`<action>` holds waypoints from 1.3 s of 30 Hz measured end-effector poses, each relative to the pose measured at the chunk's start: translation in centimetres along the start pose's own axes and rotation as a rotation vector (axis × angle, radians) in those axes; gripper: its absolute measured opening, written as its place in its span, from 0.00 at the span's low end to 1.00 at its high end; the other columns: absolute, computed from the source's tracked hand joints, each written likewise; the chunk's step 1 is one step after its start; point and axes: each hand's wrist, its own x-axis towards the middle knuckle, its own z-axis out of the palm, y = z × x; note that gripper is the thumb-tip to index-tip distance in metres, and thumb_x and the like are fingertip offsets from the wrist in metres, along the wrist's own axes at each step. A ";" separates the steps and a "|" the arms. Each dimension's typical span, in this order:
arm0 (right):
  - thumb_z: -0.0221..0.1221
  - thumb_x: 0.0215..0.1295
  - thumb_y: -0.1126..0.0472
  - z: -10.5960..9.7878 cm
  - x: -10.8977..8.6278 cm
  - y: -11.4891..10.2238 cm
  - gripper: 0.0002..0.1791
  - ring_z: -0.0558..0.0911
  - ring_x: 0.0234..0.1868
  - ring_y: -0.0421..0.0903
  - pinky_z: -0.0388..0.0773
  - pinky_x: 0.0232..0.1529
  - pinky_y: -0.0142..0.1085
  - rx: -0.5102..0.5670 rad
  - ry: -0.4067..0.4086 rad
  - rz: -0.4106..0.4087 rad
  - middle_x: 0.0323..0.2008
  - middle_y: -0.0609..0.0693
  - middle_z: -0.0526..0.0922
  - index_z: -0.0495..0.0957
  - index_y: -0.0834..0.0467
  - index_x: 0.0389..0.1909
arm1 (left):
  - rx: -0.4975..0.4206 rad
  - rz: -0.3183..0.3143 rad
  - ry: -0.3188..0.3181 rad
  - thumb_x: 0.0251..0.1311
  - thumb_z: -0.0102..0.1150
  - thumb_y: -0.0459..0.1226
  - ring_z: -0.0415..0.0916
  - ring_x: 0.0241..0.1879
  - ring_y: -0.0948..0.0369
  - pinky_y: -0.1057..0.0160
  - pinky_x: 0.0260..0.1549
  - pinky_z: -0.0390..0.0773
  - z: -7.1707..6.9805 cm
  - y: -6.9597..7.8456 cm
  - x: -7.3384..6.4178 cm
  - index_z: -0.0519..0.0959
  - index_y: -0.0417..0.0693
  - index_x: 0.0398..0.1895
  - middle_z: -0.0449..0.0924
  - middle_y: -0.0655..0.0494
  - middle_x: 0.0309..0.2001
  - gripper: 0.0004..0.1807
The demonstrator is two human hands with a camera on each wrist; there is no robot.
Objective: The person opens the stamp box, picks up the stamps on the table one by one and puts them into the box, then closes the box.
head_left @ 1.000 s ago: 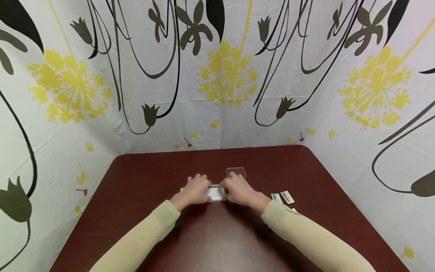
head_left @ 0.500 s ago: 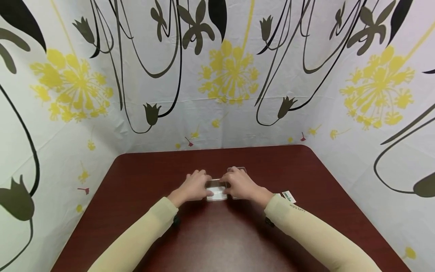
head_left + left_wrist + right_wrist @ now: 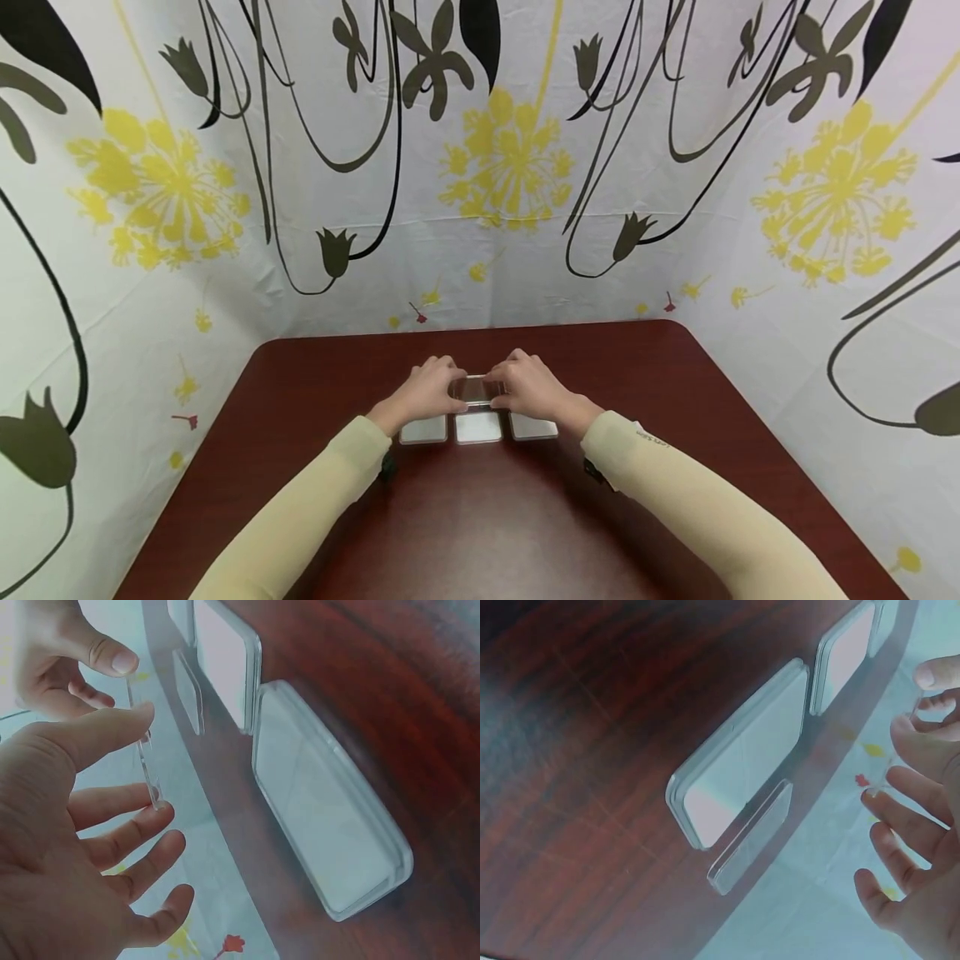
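My left hand (image 3: 426, 390) and right hand (image 3: 528, 387) hold opposite ends of a clear plastic lid (image 3: 476, 390), pinched between thumbs and fingertips. The left wrist view shows this lid (image 3: 145, 761) nearly edge-on, apart from the table. Just nearer to me, three shallow clear boxes with flat white contents lie in a row: a left box (image 3: 423, 429), a middle box (image 3: 478, 427) and a right box (image 3: 534, 427). Behind the right box, a second clear lid (image 3: 754, 836) rests on the table; in the head view my right hand covers it.
The dark red-brown table (image 3: 480, 517) has rounded far corners. A white cloth with printed flowers (image 3: 510, 158) hangs behind it and along both sides. My right sleeve (image 3: 675, 483) covers part of the table's right side.
Both hands have lifted a clear lid off the middle box and moved it away from me. The boxes now show fully, and the small printed cards at right have become hidden behind my sleeve.
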 end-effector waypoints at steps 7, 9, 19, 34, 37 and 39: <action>0.68 0.47 0.47 0.2 1.2 1.1 0.23 0.69 0.41 0.45 0.67 0.36 0.46 -0.001 -0.005 0.030 0.46 0.41 0.80 0.81 0.48 0.46 | -0.011 -0.021 0.007 0.47 0.66 0.51 0.61 0.49 0.56 0.45 0.44 0.63 -0.3 -0.7 1.4 0.73 0.49 0.57 0.68 0.55 0.49 0.32; 0.68 0.47 0.46 0.3 1.5 1.5 0.23 0.69 0.42 0.45 0.67 0.36 0.46 -0.007 -0.001 0.039 0.46 0.40 0.80 0.81 0.48 0.46 | -0.004 -0.026 0.012 0.47 0.66 0.50 0.61 0.48 0.56 0.45 0.43 0.63 -0.4 -0.8 1.8 0.74 0.49 0.57 0.68 0.55 0.49 0.32; 0.67 0.48 0.45 1.3 2.3 2.6 0.24 0.68 0.44 0.44 0.66 0.40 0.46 -0.010 -0.052 0.104 0.46 0.39 0.79 0.80 0.47 0.47 | 0.022 -0.053 0.022 0.47 0.67 0.50 0.62 0.47 0.56 0.45 0.43 0.64 0.3 -1.4 3.3 0.74 0.49 0.56 0.69 0.57 0.48 0.32; 0.66 0.50 0.46 3.6 2.7 2.8 0.22 0.67 0.43 0.45 0.63 0.38 0.45 0.017 -0.144 0.139 0.43 0.40 0.80 0.80 0.47 0.48 | 0.031 -0.082 -0.029 0.47 0.66 0.51 0.62 0.45 0.54 0.45 0.42 0.63 2.1 -2.7 4.1 0.76 0.50 0.54 0.70 0.55 0.49 0.30; 0.66 0.50 0.46 3.9 2.6 2.7 0.22 0.67 0.44 0.46 0.64 0.38 0.46 0.011 -0.161 0.152 0.42 0.40 0.80 0.80 0.46 0.47 | 0.035 -0.083 -0.035 0.46 0.66 0.51 0.62 0.46 0.54 0.45 0.43 0.63 2.6 -2.8 4.1 0.76 0.50 0.54 0.69 0.56 0.50 0.31; 0.66 0.49 0.46 4.1 2.5 2.7 0.22 0.67 0.45 0.47 0.64 0.39 0.47 0.005 -0.165 0.169 0.43 0.41 0.80 0.80 0.47 0.47 | 0.043 -0.080 -0.031 0.46 0.66 0.52 0.62 0.47 0.54 0.45 0.44 0.63 2.8 -2.9 4.1 0.76 0.51 0.55 0.69 0.56 0.51 0.31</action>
